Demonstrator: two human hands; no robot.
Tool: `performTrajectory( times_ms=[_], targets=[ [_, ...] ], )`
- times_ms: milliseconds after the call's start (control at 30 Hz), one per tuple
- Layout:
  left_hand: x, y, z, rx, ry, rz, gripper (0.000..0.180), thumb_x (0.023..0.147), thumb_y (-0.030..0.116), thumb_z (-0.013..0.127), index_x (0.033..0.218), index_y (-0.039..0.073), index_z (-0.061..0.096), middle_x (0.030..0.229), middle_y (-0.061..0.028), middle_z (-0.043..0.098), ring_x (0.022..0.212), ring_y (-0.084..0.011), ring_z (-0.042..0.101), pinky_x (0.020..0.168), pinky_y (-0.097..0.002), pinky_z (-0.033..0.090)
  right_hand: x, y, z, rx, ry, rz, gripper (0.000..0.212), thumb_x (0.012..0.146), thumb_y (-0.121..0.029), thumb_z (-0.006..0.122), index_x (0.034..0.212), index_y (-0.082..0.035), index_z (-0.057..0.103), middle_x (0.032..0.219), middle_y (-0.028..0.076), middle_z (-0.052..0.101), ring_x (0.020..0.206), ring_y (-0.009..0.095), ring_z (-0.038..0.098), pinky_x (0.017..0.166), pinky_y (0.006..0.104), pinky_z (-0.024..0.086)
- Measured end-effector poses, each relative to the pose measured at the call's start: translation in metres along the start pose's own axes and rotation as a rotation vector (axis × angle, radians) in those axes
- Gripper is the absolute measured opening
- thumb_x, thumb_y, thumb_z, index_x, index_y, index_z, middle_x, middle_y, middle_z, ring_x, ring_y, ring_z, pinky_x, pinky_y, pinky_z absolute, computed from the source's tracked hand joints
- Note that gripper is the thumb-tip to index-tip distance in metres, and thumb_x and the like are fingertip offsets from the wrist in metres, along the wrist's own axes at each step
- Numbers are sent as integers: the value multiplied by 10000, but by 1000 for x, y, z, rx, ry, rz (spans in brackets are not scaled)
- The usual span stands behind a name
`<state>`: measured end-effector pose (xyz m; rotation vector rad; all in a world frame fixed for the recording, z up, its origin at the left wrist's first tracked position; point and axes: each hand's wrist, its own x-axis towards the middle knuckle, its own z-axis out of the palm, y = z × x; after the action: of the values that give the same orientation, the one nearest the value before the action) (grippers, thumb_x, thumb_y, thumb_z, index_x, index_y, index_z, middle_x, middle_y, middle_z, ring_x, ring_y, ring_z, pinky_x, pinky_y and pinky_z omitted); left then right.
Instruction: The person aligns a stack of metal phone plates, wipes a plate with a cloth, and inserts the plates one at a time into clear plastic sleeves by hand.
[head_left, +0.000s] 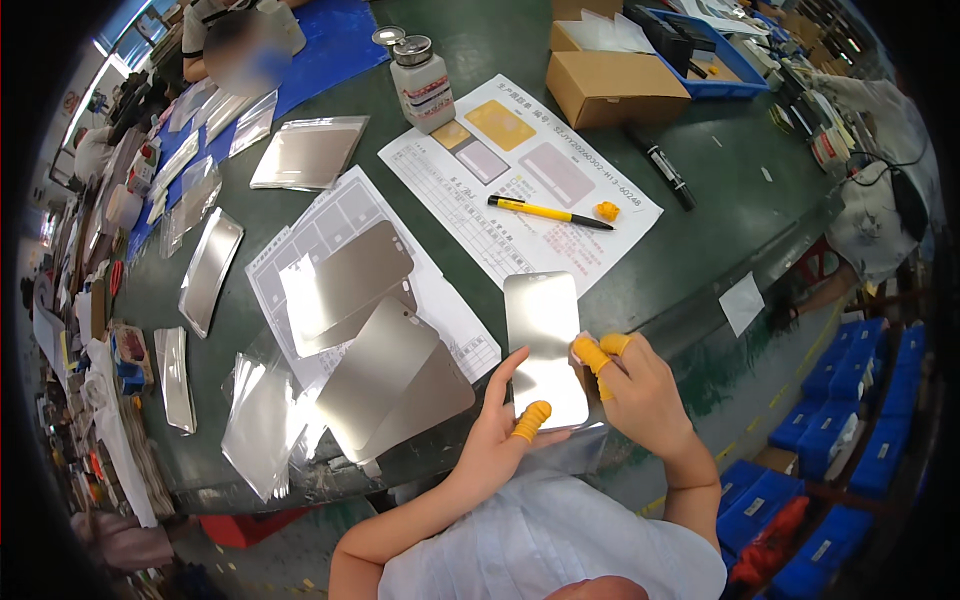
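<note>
A glossy, phone-shaped screen protector sheet [543, 335] is held upright in front of me at the table's near edge. My left hand [494, 438] grips its lower left part, the thumb in a yellow finger cot across its face and the index finger along its side. At the sheet's right edge is my right hand [645, 390], its cot-covered fingers bent and pinched together; whatever lies between them is too small to tell. Left of my hands, several similar sheets [385, 370] lie overlapping, partly over a printed form [455, 325].
A printed sheet [610, 225] carries a yellow pen [550, 211] and a crumpled yellow bit [607, 211]. Beyond stand a pump bottle [422, 85], a cardboard box [615, 90] and a blue tray [735, 88]. Clear-wrapped packs [260, 425] line the left. Blue bins [815, 440] stand right; another person works far left.
</note>
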<state>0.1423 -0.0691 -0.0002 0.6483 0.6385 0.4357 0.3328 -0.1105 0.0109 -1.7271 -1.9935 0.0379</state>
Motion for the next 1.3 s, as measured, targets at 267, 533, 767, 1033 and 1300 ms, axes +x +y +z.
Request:
performTrajectory(
  times_ms=[267, 533, 767, 1033, 1300],
  targets=[
    [2, 4, 5, 30, 22, -13, 657, 918, -98, 350, 1442, 199, 88, 1247, -149, 443, 1101, -231, 530, 946, -403, 479, 2, 6, 1, 6, 53, -44, 243, 711, -18, 663, 949, 15, 630, 842, 98, 515, 721, 233, 520, 581, 301, 460],
    [1, 5, 5, 23, 21, -14, 674, 909, -113, 349, 1444, 203, 87, 1253, -153, 441, 1125, -243, 520, 956, -408, 469, 6, 7, -2, -7, 36, -45, 319, 691, 9, 633, 1010, 21, 623, 843, 84, 508, 745, 219, 513, 600, 295, 474],
    [1, 3, 3, -2, 11, -24, 702, 891, -141, 342, 1444, 206, 86, 1263, -145, 434, 1129, -246, 515, 959, -403, 467, 5, 7, -2, -40, 6, -49, 347, 693, -5, 604, 1039, 23, 615, 835, 86, 491, 759, 229, 510, 619, 298, 472],
    [3, 3, 3, 20, 10, -11, 701, 895, -141, 329, 1444, 214, 78, 1285, -155, 431, 1128, -249, 519, 957, -401, 467, 18, 25, 3, -28, 126, 78, 337, 725, 40, 575, 1050, -22, 642, 902, 128, 527, 809, 272, 533, 673, 296, 468],
    [2, 2, 4, 7, 6, -7, 687, 904, -130, 321, 1444, 219, 78, 1290, -158, 433, 1137, -252, 516, 960, -407, 462, 8, 12, -5, 98, 42, -5, 237, 700, 33, 603, 929, -5, 650, 878, 150, 536, 736, 271, 548, 622, 314, 477]
  ],
)
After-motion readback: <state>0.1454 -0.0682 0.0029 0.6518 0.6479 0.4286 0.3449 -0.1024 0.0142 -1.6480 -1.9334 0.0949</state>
